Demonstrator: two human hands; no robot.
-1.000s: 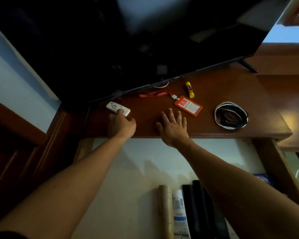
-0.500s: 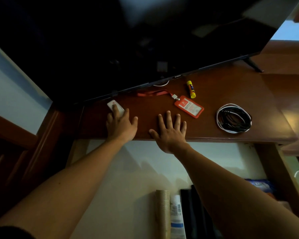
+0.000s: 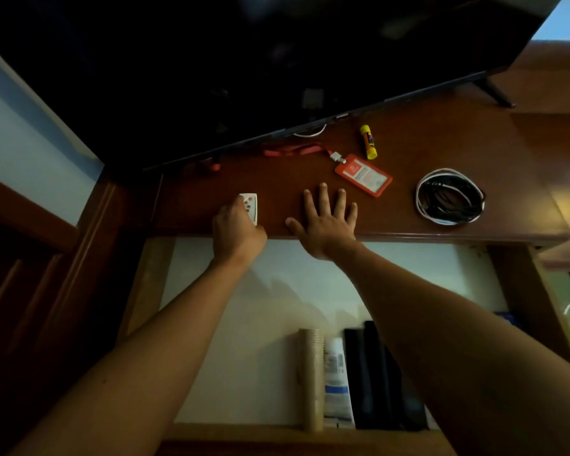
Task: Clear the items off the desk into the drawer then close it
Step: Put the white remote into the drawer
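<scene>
My left hand [image 3: 236, 230] grips a small white remote [image 3: 250, 207] at the front edge of the wooden desk [image 3: 425, 238]. My right hand [image 3: 326, 222] rests flat on the desk beside it, fingers spread. An orange badge holder [image 3: 364, 174] with a red lanyard [image 3: 293, 151] lies just beyond my right hand. A yellow glue stick [image 3: 368, 141] lies behind the badge. A coil of black and white cable [image 3: 449, 195] sits to the right. The drawer [image 3: 244, 324] stands pulled out below the desk edge, lined in white.
A large dark TV [image 3: 277, 60] hangs over the back of the desk; its stand foot [image 3: 494, 92] is at the right. In the drawer's front lie a stack of paper cups [image 3: 311, 373], a white and blue tube [image 3: 336, 380] and black items [image 3: 375, 373].
My left hand has closed round the white remote and drawn it back toward the front edge of the desk. My right hand stays flat on the desk.
</scene>
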